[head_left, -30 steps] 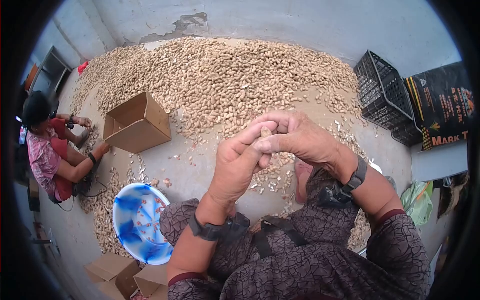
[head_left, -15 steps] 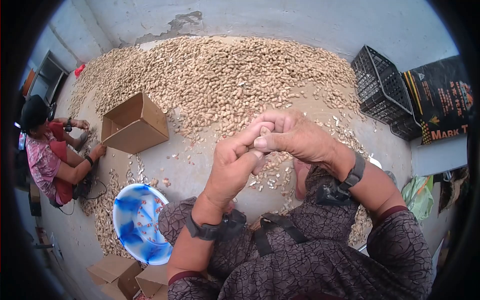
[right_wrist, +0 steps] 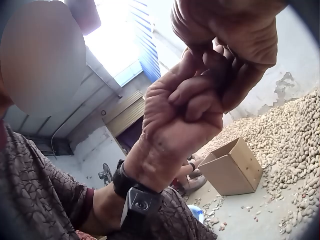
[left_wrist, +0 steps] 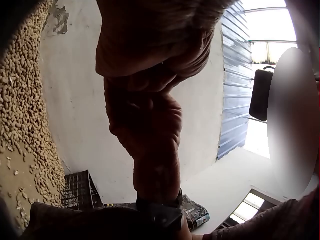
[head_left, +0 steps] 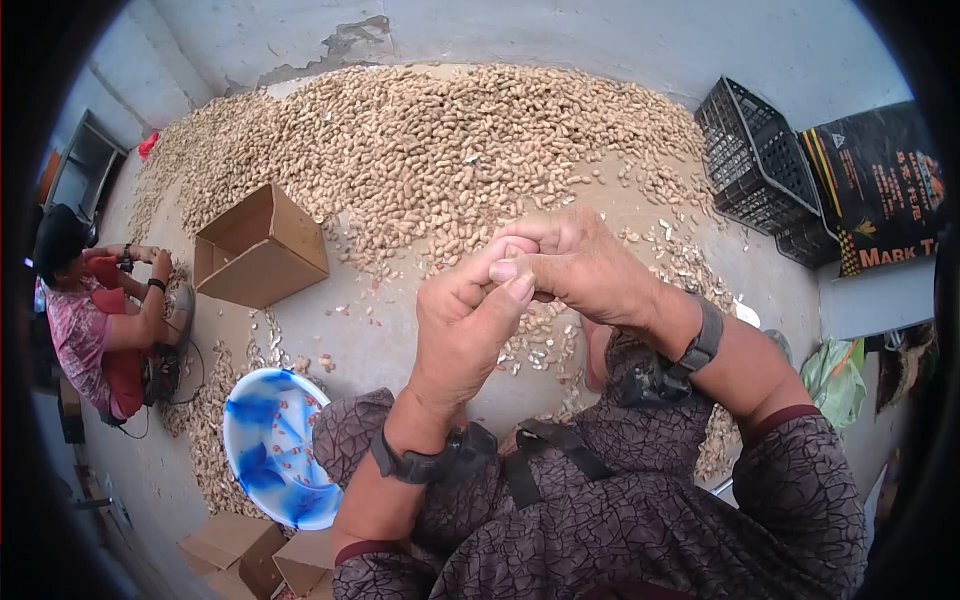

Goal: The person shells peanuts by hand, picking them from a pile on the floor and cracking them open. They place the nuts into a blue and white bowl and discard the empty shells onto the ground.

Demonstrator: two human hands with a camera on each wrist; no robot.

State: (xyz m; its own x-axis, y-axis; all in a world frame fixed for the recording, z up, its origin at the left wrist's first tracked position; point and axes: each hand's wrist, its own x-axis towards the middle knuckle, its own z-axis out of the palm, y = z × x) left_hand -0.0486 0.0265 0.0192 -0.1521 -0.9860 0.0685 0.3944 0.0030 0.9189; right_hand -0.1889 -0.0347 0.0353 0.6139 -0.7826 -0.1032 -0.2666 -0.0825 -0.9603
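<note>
Both hands meet above the floor in the head view, fingertips and thumbs together. The left hand (head_left: pixel 458 330), fingers curled, has its thumb tip against the right thumb. Bent over from the other side, the right hand (head_left: pixel 590 268) pinches at the same spot. The peanut between them is hidden by the fingertips in this moment. From below, the left wrist view shows the right hand (left_wrist: pixel 147 125) dark and backlit; in the right wrist view the left hand (right_wrist: pixel 180 115) has curled fingers touching the other hand. Behind them lies a large heap of unshelled peanuts (head_left: pixel 430 130).
An open cardboard box (head_left: pixel 262 250) stands left of the hands, a blue and white basin (head_left: pixel 238 440) lower left amid shells. At far left another person (head_left: pixel 95 320) sits low. Black crates (head_left: pixel 765 165) and a printed black bag (head_left: pixel 880 190) stand right; cardboard boxes (head_left: pixel 235 545) lie lower left.
The peanut seen between the fingertips earlier is now out of sight, and the thumb tips have come together. The other person's hands have moved closer together. The head view has shifted slightly.
</note>
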